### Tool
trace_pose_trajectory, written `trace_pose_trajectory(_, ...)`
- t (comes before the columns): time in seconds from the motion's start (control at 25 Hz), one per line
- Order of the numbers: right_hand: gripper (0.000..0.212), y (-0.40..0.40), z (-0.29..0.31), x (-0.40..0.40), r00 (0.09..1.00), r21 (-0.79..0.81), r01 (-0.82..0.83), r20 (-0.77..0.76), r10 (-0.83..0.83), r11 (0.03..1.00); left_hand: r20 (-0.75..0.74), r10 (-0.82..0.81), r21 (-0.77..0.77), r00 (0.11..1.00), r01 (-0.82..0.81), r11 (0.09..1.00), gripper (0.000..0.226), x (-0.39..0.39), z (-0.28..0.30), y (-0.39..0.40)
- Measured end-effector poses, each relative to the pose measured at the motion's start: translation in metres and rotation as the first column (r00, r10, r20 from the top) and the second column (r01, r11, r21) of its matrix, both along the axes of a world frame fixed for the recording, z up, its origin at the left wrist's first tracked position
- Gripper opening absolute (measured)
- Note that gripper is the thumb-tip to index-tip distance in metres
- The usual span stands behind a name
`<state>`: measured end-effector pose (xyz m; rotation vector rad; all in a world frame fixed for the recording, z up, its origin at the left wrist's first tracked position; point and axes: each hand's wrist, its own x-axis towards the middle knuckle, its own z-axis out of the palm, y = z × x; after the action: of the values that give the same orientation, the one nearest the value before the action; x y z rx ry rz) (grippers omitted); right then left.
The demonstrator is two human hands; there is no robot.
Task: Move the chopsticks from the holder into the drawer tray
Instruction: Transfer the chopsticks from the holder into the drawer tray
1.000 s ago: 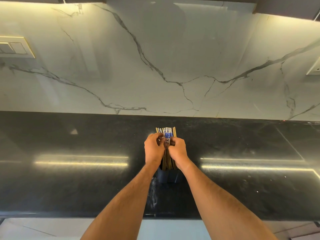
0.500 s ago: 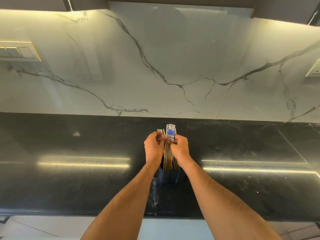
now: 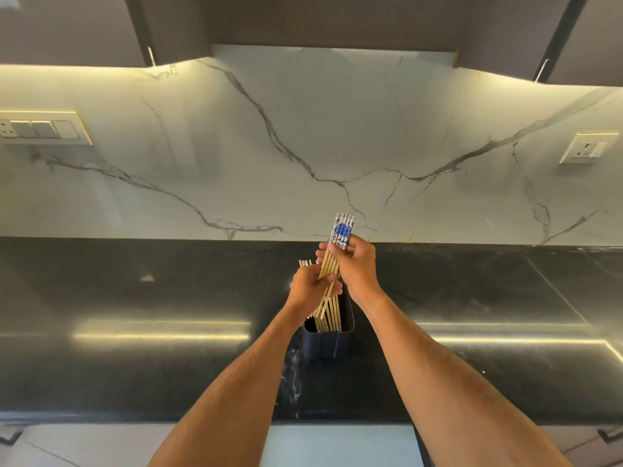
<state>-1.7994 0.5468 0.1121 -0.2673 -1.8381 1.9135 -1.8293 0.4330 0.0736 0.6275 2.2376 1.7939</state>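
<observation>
Head view: right hand [image 3: 357, 269] clamps light, stiff, slippery chopsticks [image 3: 341, 230] below their patterned tops, at 12 o'clock above the holder [image 3: 325, 345], while left hand [image 3: 308, 288] closes around the lower shafts.

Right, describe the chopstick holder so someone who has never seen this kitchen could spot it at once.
Start at the black stone counter under the white veined backsplash. Near the middle of it, between the person's forearms, stands the holder: a small dark blue open-topped box with bamboo chopsticks sticking out. It is the only object standing on the counter.
</observation>
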Motion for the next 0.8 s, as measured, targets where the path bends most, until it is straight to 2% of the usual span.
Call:
trace_pose_trajectory(0.16, 0.067, 0.005, 0.024, 0.026, 0.993, 0.025, -0.066, -0.094, 0.068, 0.997, 0.053, -0.028, 0.054, 0.998, 0.025, 0.998, 0.015, 0.020, 0.010, -0.003)
trace_pose_trajectory(0.24, 0.078, 0.007, 0.037, 0.039, 0.986, 0.074, -0.067, -0.146, 0.077, 0.995, 0.078, -0.047, 0.060, 0.996, 0.043, 0.997, 0.014, 0.032, 0.015, -0.006)
trace_pose_trajectory(0.44, 0.052, 0.003, 0.059, 0.073, 0.986, 0.211, -0.033, -0.154, 0.066, 0.977, 0.131, -0.126, 0.044, 0.983, 0.122, 0.992, 0.016, 0.062, 0.029, -0.019)
trace_pose_trajectory(0.8, 0.051, -0.050, 0.056, 0.141, 0.986, 0.190, 0.045, -0.167, -0.013, 0.981, 0.106, -0.180, 0.042, 0.978, 0.177, 0.983, 0.017, 0.136, 0.036, -0.072)
